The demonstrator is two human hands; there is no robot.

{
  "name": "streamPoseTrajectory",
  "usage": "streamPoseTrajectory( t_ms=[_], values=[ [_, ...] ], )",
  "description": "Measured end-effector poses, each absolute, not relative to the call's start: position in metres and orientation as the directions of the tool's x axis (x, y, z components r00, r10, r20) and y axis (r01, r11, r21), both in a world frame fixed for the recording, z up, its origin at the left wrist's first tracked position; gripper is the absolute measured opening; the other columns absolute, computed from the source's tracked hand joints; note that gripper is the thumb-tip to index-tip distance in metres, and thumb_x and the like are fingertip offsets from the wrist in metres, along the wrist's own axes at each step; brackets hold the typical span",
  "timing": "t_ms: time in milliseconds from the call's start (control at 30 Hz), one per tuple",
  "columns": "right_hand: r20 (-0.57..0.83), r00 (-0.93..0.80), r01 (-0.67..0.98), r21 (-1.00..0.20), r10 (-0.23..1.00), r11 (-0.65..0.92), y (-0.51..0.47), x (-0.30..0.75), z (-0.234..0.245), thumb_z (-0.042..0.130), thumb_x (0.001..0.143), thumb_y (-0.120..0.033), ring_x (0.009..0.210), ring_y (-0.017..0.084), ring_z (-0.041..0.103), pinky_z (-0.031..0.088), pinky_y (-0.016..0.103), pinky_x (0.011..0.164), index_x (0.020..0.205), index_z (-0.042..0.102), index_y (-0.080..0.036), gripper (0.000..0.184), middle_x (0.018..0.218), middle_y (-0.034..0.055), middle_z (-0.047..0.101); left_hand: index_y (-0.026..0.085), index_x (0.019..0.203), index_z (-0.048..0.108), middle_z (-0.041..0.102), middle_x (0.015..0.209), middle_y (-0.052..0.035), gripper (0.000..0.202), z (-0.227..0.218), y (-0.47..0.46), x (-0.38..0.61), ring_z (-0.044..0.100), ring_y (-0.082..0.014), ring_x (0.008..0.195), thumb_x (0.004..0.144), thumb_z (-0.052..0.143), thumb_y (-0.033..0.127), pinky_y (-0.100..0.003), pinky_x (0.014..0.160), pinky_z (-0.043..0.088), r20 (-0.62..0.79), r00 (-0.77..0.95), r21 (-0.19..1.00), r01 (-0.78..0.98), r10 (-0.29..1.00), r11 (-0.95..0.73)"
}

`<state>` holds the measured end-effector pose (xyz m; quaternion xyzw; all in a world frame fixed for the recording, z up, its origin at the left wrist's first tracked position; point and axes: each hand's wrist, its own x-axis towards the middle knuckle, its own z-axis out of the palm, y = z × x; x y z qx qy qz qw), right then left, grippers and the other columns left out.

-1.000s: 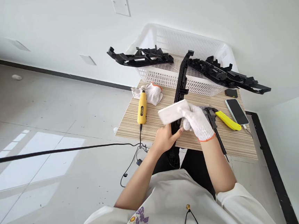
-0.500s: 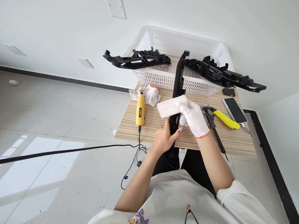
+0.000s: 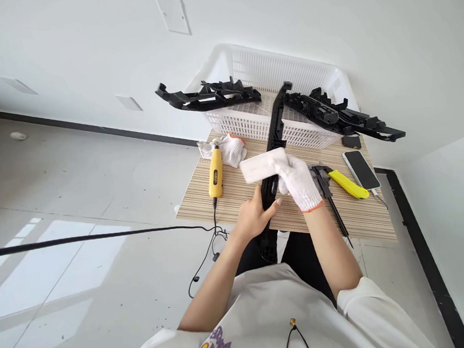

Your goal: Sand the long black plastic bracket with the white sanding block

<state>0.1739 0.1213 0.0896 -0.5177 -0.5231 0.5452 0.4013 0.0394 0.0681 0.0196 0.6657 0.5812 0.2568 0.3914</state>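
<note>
White block (image 3: 259,166), pinched at one end by gloved R hand (image 3: 297,182) w/ fingers closed, has been shifted slightly up long black part (image 3: 276,129), twd. its far end; a stroke along it is suggested, though contact can't be confirmed. Part is clasped, thumb opp. fingers, by bare L hand (image 3: 254,215), lengthwise over table (image 3: 194,201), far end near basket (image 3: 248,129).

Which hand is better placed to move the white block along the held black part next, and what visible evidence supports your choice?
Probably the right hand: gloved, it grips the white block over the black part, while the bare left hand is occupied holding that part.
</note>
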Motion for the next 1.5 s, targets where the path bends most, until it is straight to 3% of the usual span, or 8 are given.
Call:
streamPoseTrajectory(
  t_ms=[167,300,433,533,667,1133,1333,1500],
  values=[
    [-0.177,-0.314,0.206,-0.972,0.933,-0.115,0.125,0.177,0.094,0.070,0.080,-0.035,0.037,0.008,0.047,0.037,0.018,0.031,0.095,0.065,-0.017,0.024,0.056,-0.0052,0.058,0.018,0.125,0.049,0.073,0.084,-0.0066,0.050,0.017,0.067,0.039,0.071,-0.0313,0.092,0.092,0.051,0.056,-0.040,0.083,0.051,-0.015,0.173,0.830,0.552,0.985,-0.084],
    [-0.099,-0.146,0.097,-0.992,0.984,-0.085,0.127,0.178,0.094,0.062,0.086,-0.037,0.033,0.007,0.041,0.033,0.017,0.030,0.096,0.065,-0.018,0.022,0.049,-0.0072,0.052,0.020,0.124,0.050,0.071,0.078,-0.0042,0.050,0.016,0.066,0.040,0.071,-0.0312,0.081,0.091,0.053,0.057,-0.039,0.076,0.052,-0.081,0.165,0.814,0.580,0.983,-0.030],
    [-0.163,-0.298,0.159,-0.980,0.941,-0.119,0.126,0.178,0.092,0.071,0.079,-0.036,0.035,0.010,0.050,0.038,0.019,0.031,0.094,0.065,-0.017,0.024,0.050,-0.0060,0.056,0.019,0.125,0.049,0.072,0.082,-0.0060,0.051,0.014,0.066,0.040,0.071,-0.0316,0.087,0.091,0.053,0.056,-0.039,0.079,0.051,-0.029,0.155,0.820,0.569,0.987,-0.065],
    [-0.119,-0.118,0.071,-0.991,0.986,-0.111,0.125,0.177,0.090,0.066,0.083,-0.038,0.031,0.008,0.044,0.034,0.018,0.028,0.096,0.064,-0.018,0.024,0.047,-0.0082,0.052,0.020,0.125,0.048,0.070,0.077,-0.0038,0.052,0.012,0.066,0.041,0.072,-0.0319,0.084,0.090,0.054,0.057,-0.039,0.077,0.051,-0.075,0.159,0.810,0.586,0.984,-0.033],
    [-0.195,-0.275,0.124,-0.978,0.942,-0.166,0.125,0.175,0.091,0.068,0.079,-0.033,0.032,0.009,0.045,0.034,0.019,0.029,0.095,0.066,-0.017,0.022,0.047,-0.0073,0.053,0.017,0.132,0.042,0.072,0.085,-0.0077,0.058,0.015,0.066,0.041,0.070,-0.0336,0.090,0.090,0.053,0.055,-0.040,0.078,0.050,-0.052,0.140,0.800,0.599,0.989,-0.042],
    [-0.046,0.032,-0.005,-0.999,0.998,-0.045,0.157,0.172,0.100,0.068,0.081,-0.045,0.031,0.007,0.039,0.027,0.018,0.029,0.087,0.061,-0.021,0.026,0.042,-0.0089,0.045,0.020,0.117,0.043,0.067,0.077,-0.0038,0.063,0.025,0.063,0.041,0.071,-0.0343,0.077,0.081,0.060,0.069,-0.034,0.063,0.045,-0.080,0.250,0.733,0.671,0.965,-0.113],
    [-0.144,-0.206,0.088,-0.988,0.968,-0.129,0.157,0.180,0.103,0.074,0.078,-0.044,0.029,0.008,0.038,0.024,0.019,0.027,0.087,0.064,-0.020,0.028,0.040,-0.0077,0.045,0.020,0.115,0.037,0.075,0.079,-0.0059,0.036,0.026,0.063,0.042,0.074,-0.0334,0.079,0.095,0.046,0.048,-0.037,0.068,0.048,-0.112,0.273,0.800,0.595,0.956,-0.076],
    [-0.101,-0.087,0.064,-0.993,0.991,-0.095,0.153,0.183,0.101,0.065,0.085,-0.050,0.029,0.008,0.038,0.025,0.018,0.027,0.094,0.066,-0.019,0.032,0.040,-0.0072,0.047,0.023,0.114,0.039,0.076,0.079,-0.0024,0.028,0.029,0.064,0.042,0.074,-0.0309,0.084,0.094,0.048,0.040,-0.037,0.074,0.050,-0.106,0.247,0.839,0.543,0.963,-0.047]
  ],
)
